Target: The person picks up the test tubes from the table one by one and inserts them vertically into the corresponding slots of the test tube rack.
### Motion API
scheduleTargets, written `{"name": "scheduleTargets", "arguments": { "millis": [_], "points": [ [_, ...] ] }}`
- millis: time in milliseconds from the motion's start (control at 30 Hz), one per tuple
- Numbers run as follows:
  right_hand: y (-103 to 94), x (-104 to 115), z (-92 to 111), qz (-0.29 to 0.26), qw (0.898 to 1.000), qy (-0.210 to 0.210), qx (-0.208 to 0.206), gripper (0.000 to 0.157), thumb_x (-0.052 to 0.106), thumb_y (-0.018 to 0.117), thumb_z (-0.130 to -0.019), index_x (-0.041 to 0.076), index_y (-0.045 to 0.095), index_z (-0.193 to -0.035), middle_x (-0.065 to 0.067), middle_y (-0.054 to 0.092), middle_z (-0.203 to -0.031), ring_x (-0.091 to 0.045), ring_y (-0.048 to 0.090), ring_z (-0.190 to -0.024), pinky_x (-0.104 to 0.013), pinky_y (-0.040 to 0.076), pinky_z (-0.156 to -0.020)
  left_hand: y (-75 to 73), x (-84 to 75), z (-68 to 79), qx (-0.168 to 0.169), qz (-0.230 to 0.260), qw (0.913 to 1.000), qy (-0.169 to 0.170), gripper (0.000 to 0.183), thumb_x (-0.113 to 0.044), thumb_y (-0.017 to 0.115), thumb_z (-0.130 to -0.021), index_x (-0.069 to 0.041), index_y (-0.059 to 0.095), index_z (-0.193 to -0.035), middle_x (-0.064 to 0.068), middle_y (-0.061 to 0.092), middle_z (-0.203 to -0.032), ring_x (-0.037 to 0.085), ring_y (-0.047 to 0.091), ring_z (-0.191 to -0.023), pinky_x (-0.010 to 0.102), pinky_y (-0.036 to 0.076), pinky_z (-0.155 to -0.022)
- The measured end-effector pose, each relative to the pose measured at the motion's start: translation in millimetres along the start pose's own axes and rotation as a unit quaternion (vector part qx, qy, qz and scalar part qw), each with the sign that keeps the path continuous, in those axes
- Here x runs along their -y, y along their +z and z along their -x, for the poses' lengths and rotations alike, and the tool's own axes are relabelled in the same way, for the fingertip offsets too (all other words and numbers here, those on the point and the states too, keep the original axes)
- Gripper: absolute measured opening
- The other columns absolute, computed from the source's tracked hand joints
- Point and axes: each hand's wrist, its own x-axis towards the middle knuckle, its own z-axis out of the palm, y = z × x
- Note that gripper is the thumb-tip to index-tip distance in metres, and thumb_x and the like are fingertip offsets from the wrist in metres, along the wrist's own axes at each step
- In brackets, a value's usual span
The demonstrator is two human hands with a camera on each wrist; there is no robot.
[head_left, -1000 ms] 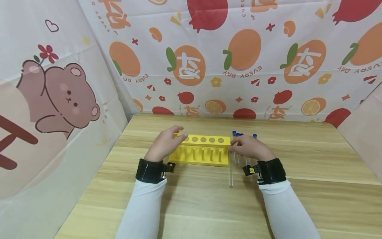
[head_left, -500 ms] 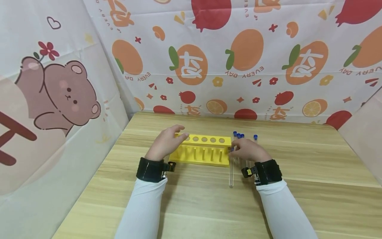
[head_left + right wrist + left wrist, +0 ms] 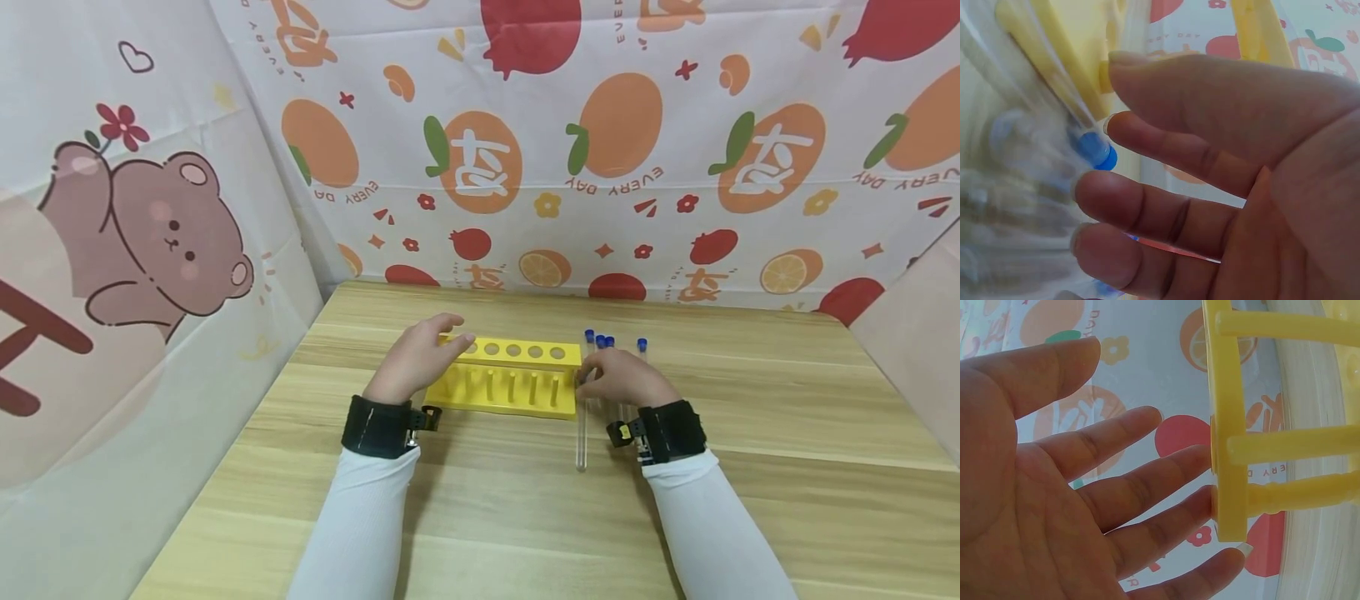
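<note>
The yellow rack (image 3: 501, 392) stands upright on the surface (image 3: 480, 517) at the centre of the frame, its holed top above a pegged base. At its left end, the left hand (image 3: 416, 358) is spread, at least 2 fingertips meeting the top plate without gripping, probably to steady it. Just right of the rack, a clear tube (image 3: 581, 437) lies pointing toward the lower edge; the right hand (image 3: 626, 377) bends loosely over its upper end, seemingly unclosed. At least 4 blue-capped tubes (image 3: 601, 341) lie beyond, perhaps grouped for easy reach.
</note>
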Motion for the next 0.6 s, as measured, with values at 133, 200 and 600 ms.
{"name": "scheduleTargets", "arguments": {
  "millis": [133, 200, 600],
  "points": [
    [0.1, -0.5, -0.3, 0.0, 1.0, -0.003, 0.0, 0.03, 0.028, 0.077, -0.085, 0.013, 0.073, -0.111, -0.005, 0.069, -0.111, -0.022, 0.059, -0.096, -0.041, 0.052, -0.087, -0.3, -0.7, 0.3, 0.0, 0.0, 1.0, 0.0, 0.052, -0.042, 0.056, -0.099, -0.013, 0.051, -0.141, 0.013, 0.053, -0.143, 0.033, 0.053, -0.127, 0.054, 0.046, -0.101],
    [0.6, -0.6, -0.8, 0.0, 1.0, -0.004, 0.0, 0.032, 0.027, 0.077, -0.084, 0.012, 0.072, -0.112, -0.005, 0.069, -0.111, -0.022, 0.06, -0.093, -0.041, 0.052, -0.085, -0.5, -0.7, 0.4, 0.001, 0.001, 1.0, -0.001, 0.051, -0.041, 0.056, -0.099, -0.013, 0.051, -0.141, 0.013, 0.053, -0.143, 0.033, 0.053, -0.127, 0.054, 0.046, -0.101],
    [4.8, -2.2, -5.2, -0.014, 1.0, 0.012, -0.008, 0.035, 0.024, 0.08, -0.081, 0.012, 0.066, -0.11, -0.008, 0.068, -0.101, -0.023, 0.06, -0.083, -0.035, 0.052, -0.073, -1.4, -1.0, -0.1, 0.003, 0.0, 1.0, 0.001, 0.051, -0.041, 0.056, -0.099, -0.012, 0.051, -0.141, 0.013, 0.054, -0.143, 0.034, 0.053, -0.127, 0.054, 0.047, -0.1]
  ]
}}
